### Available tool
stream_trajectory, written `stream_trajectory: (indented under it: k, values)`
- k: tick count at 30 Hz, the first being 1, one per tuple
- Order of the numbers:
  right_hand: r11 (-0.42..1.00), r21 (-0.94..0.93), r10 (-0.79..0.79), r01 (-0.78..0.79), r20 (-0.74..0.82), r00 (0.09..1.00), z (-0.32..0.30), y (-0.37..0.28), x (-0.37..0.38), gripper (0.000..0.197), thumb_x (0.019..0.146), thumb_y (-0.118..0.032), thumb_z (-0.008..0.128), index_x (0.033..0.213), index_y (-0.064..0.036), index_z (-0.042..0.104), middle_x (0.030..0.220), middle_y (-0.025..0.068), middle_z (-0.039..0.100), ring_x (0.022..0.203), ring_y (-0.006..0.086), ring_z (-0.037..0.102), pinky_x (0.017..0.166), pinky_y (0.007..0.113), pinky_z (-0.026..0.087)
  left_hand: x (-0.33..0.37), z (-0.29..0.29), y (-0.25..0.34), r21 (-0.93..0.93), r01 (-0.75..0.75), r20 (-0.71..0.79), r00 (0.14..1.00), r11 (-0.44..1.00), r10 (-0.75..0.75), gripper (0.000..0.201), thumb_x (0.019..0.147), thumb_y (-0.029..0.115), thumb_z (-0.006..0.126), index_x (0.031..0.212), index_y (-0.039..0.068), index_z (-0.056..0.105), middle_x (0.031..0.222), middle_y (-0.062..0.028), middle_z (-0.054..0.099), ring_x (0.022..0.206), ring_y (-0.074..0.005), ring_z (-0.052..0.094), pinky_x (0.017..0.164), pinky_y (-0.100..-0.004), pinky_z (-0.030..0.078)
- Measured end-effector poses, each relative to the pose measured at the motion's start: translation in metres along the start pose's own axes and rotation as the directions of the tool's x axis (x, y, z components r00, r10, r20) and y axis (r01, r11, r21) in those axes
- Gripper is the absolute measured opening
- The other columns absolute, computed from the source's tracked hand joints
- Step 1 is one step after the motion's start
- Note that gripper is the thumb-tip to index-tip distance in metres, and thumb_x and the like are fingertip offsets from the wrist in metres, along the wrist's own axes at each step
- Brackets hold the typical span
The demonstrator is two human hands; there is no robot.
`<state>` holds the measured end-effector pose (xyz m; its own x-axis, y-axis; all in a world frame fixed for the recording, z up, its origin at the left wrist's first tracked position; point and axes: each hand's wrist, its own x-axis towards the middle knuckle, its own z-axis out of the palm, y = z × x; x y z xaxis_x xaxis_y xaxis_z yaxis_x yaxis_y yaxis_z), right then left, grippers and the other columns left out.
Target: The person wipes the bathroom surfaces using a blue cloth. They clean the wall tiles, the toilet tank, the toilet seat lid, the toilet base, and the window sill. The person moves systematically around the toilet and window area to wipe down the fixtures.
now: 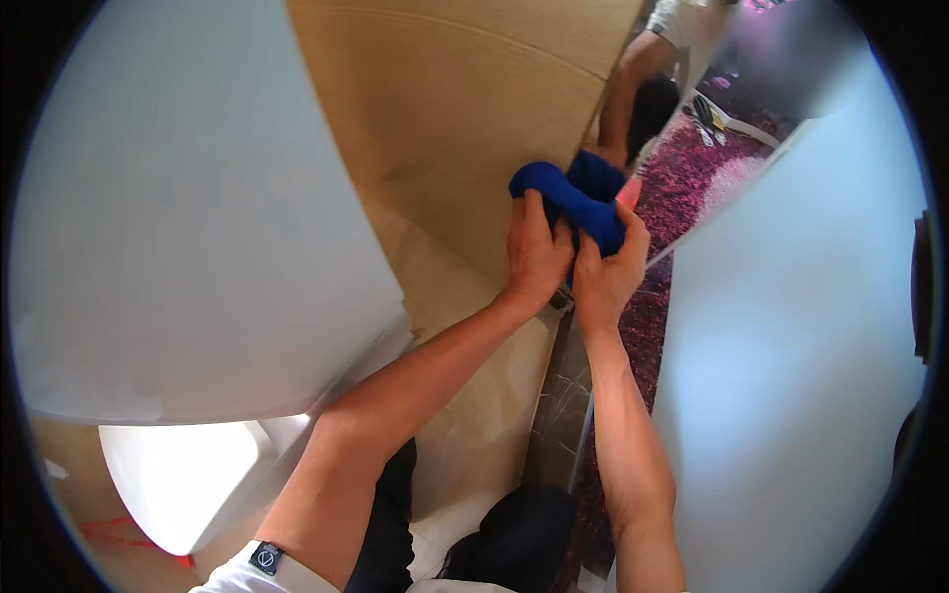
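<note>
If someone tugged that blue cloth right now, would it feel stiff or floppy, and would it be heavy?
The blue cloth is probably floppy, since it bunches and bends between the left hand and the right hand. It is likely light, being a small bundle of fabric. Its soft, uneven shape makes rolling seem unlikely.

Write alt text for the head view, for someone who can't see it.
A person's left hand and right hand grip a bunched blue cloth beside a reflective surface that mirrors an arm. Around them are a tan wall and a magenta rug.
</note>
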<state>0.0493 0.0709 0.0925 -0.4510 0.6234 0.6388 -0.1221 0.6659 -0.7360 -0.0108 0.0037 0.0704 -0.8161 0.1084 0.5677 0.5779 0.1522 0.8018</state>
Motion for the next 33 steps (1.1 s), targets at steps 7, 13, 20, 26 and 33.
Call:
stream_trajectory:
  k: [7,13,20,26,33]
  values:
    - [0.822,0.000,-0.568,0.569,-0.038,0.822,0.027,-0.068,0.072,0.048,0.067,0.010,0.059,0.113,-0.0037,0.066,0.115,0.0155,0.060,0.107,0.0354,0.059,0.092,0.042,0.050,0.069,-0.016,0.025,-0.039,-0.069,-0.191,0.980,0.997,0.060,0.038,0.086,0.011,0.061,0.121,0.001,0.049,0.112,-0.0258,0.050,0.106,-0.0456,0.051,0.089,-0.0503,0.044]
    - [0.760,-0.153,-0.572,0.631,0.301,0.763,0.076,-0.031,0.044,0.043,0.067,0.002,0.065,0.108,-0.0085,0.069,0.112,0.0117,0.061,0.101,0.0323,0.057,0.083,0.043,0.050,0.051,-0.001,-0.060,-0.151,0.299,-0.263,0.907,0.942,-0.330,0.038,0.088,0.026,0.067,0.116,0.005,0.055,0.115,-0.0195,0.055,0.111,-0.0327,0.054,0.089,-0.0410,0.046]
    - [0.787,-0.237,-0.362,0.570,0.571,0.737,0.076,0.044,-0.023,0.032,0.070,-0.004,0.066,0.100,-0.0116,0.071,0.105,0.0102,0.060,0.097,0.0302,0.056,0.077,0.043,0.048,-0.037,-0.002,-0.141,-0.023,0.436,0.118,0.895,0.900,-0.430,0.036,0.085,0.033,0.068,0.105,0.003,0.063,0.095,-0.0219,0.070,0.095,-0.0370,0.068,0.077,-0.0452,0.052]
    - [0.761,-0.197,-0.528,0.618,0.367,0.766,0.073,0.001,0.020,0.028,0.069,0.001,0.067,0.094,-0.0104,0.072,0.095,0.0047,0.065,0.087,0.0284,0.060,0.074,0.038,0.051,-0.001,-0.001,-0.088,-0.008,0.374,-0.042,0.927,0.927,-0.374,0.032,0.089,0.028,0.064,0.104,0.000,0.057,0.096,-0.0247,0.064,0.093,-0.0436,0.061,0.076,-0.0481,0.049]
    - [0.802,-0.158,-0.573,0.577,0.071,0.816,0.040,-0.035,0.065,0.028,0.070,0.003,0.068,0.094,-0.0103,0.073,0.096,0.0065,0.067,0.087,0.0281,0.063,0.077,0.037,0.052,0.051,-0.012,0.000,0.056,-0.027,-0.163,0.986,0.998,0.036,0.040,0.086,0.013,0.060,0.120,-0.005,0.050,0.116,-0.0307,0.046,0.105,-0.0480,0.046,0.089,-0.0521,0.040]
